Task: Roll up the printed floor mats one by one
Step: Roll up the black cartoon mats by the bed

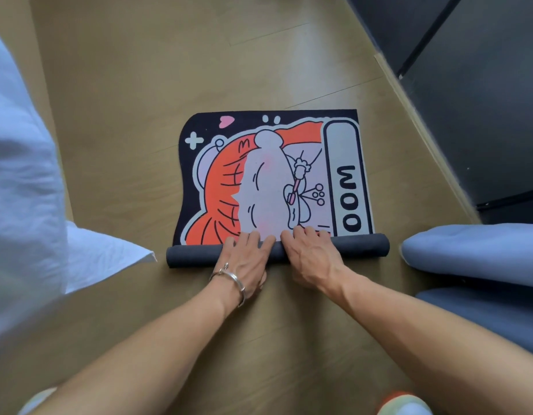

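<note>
A printed floor mat point(268, 178) with an orange, lilac and black cartoon lies on the wooden floor. Its near end is wound into a dark grey roll point(361, 245) that runs left to right. My left hand point(247, 259), with a silver bracelet on the wrist, and my right hand point(308, 259) lie side by side over the middle of the roll. The fingers of both curl over its top onto the printed face. The far part of the mat lies flat.
White fabric point(28, 187) fills the left side, down to the roll's left end. Blue-grey cushions point(481, 253) lie right of the roll. Dark panels point(475, 94) run along the far right. Bare wooden floor point(157, 85) stretches beyond the mat.
</note>
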Available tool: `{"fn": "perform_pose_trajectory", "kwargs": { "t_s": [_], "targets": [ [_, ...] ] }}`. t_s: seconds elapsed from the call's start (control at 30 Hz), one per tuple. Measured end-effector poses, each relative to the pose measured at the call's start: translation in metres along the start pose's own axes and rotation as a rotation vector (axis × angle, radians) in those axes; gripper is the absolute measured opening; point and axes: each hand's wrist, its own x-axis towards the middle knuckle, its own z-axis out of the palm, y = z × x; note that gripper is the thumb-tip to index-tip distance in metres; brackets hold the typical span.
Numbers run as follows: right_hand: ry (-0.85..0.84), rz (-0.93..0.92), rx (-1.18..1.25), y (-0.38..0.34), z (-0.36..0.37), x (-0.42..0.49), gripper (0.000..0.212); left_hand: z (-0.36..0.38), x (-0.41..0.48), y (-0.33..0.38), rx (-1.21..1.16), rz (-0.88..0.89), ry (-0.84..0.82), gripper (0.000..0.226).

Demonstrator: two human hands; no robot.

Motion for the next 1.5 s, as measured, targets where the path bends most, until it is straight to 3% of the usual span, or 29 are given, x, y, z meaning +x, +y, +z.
{"fn": "perform_pose_trajectory", "kwargs": {
  "t_s": [0.17,0.47,0.57,0.77,0.93,1.07,1.23,1.4,1.5],
  "targets": [
    [-0.098,0.004,0.096,-0.015,0.004,-0.029,0.035,0.024,-0.03,0.004,0.003,0.059,0.12,0.071],
    [-0.062,0.022,0.105,-0.021,0.017,-0.037,0.033,0.05,-0.051,0.018,-0.057,0.054,0.149,0.067],
    [-0.032,0.021,0.111,-0.021,0.019,-0.039,0.038,0.053,-0.055,0.018,-0.077,0.078,0.116,0.069],
    [0.04,0.044,0.119,-0.027,0.023,-0.049,0.072,0.041,-0.029,0.009,-0.053,0.079,0.04,0.071],
    [0.01,0.055,0.191,-0.028,0.025,-0.048,0.065,0.026,-0.011,0.004,0.082,0.011,-0.071,0.077],
    [-0.042,0.058,0.278,-0.01,0.014,-0.024,0.063,0.012,-0.005,0.003,0.054,-0.102,-0.005,0.067],
    [-0.032,0.134,0.31,0.007,-0.007,0.01,0.061,0.016,-0.005,-0.001,0.052,-0.044,0.184,0.07],
    [0.0,0.113,0.247,0.011,-0.012,0.01,0.061,0.005,0.012,0.0,0.068,-0.071,-0.06,0.083],
    [0.046,0.06,0.185,0.0,0.002,-0.014,0.064,-0.012,0.036,-0.014,0.107,-0.045,-0.09,0.083]
  ]
}}
